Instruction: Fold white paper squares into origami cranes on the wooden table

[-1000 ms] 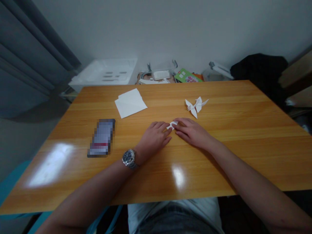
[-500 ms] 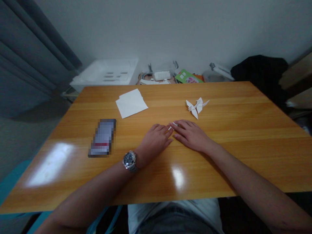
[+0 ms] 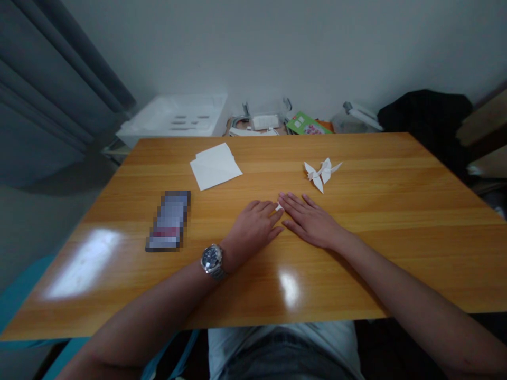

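My left hand (image 3: 256, 223), with a metal watch (image 3: 213, 260) on its wrist, rests on the table with fingers stretched out. Its fingertips press beside and over a small piece of white folded paper (image 3: 279, 207), most of which is hidden. From the other side my right hand (image 3: 311, 221) lies flat, fingers extended, its fingertips touching the same paper. Just beyond the right hand sits white origami (image 3: 322, 173) with pointed wings, like a paper crane; whether it is one piece or two close together I cannot tell.
White paper sheets (image 3: 216, 168) lie overlapping at the back left of the wooden table (image 3: 396, 200). A blurred-out phone (image 3: 169, 221) lies to the left. Behind the table are a white plastic tub (image 3: 186, 116), a green booklet (image 3: 307, 124) and a dark cloth-like heap (image 3: 423, 119).
My right hand's fingers have straightened and flattened, with the index fingertip shifting slightly across the folded paper. My left hand keeps its place. The whole view has shifted very slightly.
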A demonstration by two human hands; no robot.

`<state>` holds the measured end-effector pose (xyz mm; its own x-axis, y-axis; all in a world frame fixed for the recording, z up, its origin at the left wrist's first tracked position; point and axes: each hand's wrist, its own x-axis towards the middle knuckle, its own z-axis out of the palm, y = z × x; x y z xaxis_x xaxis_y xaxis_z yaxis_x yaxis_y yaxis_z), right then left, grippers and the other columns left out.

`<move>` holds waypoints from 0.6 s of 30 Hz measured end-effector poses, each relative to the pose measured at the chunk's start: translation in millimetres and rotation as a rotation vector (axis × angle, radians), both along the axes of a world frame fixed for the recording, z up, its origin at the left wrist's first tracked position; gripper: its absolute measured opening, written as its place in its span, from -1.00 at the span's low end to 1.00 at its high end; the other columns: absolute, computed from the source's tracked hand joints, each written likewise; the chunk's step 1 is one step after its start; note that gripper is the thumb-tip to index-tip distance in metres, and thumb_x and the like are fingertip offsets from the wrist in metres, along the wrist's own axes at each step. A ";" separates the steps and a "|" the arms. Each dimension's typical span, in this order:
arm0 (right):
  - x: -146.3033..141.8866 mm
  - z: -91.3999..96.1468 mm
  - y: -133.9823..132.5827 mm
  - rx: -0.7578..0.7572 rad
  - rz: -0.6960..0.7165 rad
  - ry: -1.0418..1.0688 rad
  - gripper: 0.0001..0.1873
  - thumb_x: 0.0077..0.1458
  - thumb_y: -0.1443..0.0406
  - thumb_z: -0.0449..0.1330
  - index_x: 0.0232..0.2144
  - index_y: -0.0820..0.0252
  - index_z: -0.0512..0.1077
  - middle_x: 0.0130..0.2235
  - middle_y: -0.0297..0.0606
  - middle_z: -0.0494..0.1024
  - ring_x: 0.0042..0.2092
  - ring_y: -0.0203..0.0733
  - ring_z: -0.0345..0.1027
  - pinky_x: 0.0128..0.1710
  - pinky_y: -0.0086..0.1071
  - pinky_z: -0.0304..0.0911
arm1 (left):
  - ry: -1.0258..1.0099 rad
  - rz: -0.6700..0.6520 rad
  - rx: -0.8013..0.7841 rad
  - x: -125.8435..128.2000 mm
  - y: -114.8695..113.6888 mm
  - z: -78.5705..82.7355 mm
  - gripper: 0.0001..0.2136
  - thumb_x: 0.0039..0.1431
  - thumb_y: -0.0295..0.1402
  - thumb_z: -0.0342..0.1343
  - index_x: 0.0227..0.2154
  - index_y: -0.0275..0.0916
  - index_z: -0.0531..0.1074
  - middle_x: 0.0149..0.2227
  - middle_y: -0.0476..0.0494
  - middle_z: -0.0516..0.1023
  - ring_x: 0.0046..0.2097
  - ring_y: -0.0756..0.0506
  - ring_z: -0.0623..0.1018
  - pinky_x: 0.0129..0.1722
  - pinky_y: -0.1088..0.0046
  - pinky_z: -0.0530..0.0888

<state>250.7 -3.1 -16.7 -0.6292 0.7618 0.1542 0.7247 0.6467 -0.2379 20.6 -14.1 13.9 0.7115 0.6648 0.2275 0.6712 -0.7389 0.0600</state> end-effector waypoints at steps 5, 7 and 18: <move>-0.1 0.6 0.6 -0.013 -0.004 0.002 -0.36 0.45 0.07 -0.07 0.47 -0.02 -0.06 0.46 -0.17 0.06 0.47 -0.01 -0.08 0.42 0.16 -0.10 | -0.005 0.016 -0.015 1.2 -1.0 1.1 -0.59 0.40 -0.16 0.07 0.18 -0.29 0.37 0.16 -0.31 0.50 0.12 -0.25 0.49 0.16 0.16 0.32; -0.5 1.2 1.0 -0.019 -0.005 0.001 -0.38 0.45 0.06 -0.09 0.46 -0.05 -0.03 0.46 -0.20 0.06 0.47 -0.01 -0.07 0.42 0.16 -0.10 | -0.001 0.016 -0.012 0.8 -0.7 1.0 -0.58 0.40 -0.15 0.07 0.17 -0.30 0.38 0.16 -0.29 0.50 0.10 -0.25 0.49 0.15 0.16 0.32; -0.9 3.4 4.5 -0.040 -0.165 -0.069 -0.34 0.45 0.00 -0.19 0.46 0.09 0.00 0.46 -0.23 0.05 0.48 -0.03 -0.11 0.45 0.02 -0.11 | 0.016 0.054 -0.048 -1.8 -1.0 3.2 -0.60 0.40 -0.15 0.07 0.17 -0.24 0.43 0.19 -0.21 0.50 0.14 -0.22 0.47 0.19 0.18 0.30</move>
